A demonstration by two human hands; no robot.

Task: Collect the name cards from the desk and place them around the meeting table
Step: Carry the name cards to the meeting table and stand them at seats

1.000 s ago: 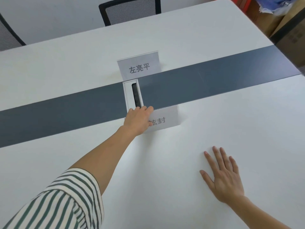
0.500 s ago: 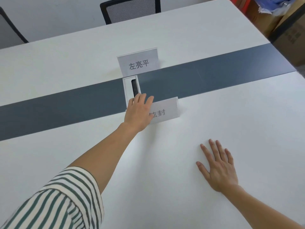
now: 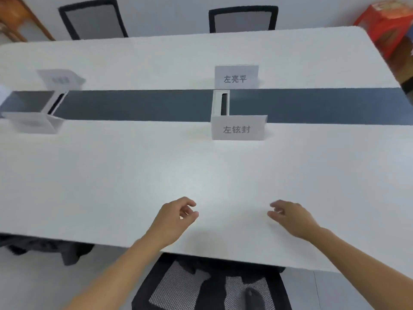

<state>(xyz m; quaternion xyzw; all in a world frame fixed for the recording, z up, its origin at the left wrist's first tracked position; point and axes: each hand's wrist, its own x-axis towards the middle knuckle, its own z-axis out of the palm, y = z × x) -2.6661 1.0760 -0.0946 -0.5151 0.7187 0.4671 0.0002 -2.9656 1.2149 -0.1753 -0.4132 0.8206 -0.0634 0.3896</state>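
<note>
Two white name cards stand at the table's middle: a near one (image 3: 237, 128) on my side of the dark grey strip (image 3: 138, 105) and a far one (image 3: 236, 77) beyond it. Two more name cards, blurred, stand at the left: one near (image 3: 33, 124), one far (image 3: 61, 79). My left hand (image 3: 173, 218) hovers over the white meeting table (image 3: 111, 175) near its front edge, fingers loosely curled, holding nothing. My right hand (image 3: 290, 217) hovers beside it, fingers apart and empty. Both hands are well short of the cards.
Cable slots (image 3: 222, 102) sit in the strip between the card pairs. Two mesh chairs (image 3: 242, 19) stand behind the far edge, another chair (image 3: 212, 287) is tucked under the near edge below my hands. A red box (image 3: 384, 27) sits at the far right.
My left hand let go of the near card and drew back to the table's front edge. My right hand lifted off the tabletop. The view pulled back and shifted, showing the left cards.
</note>
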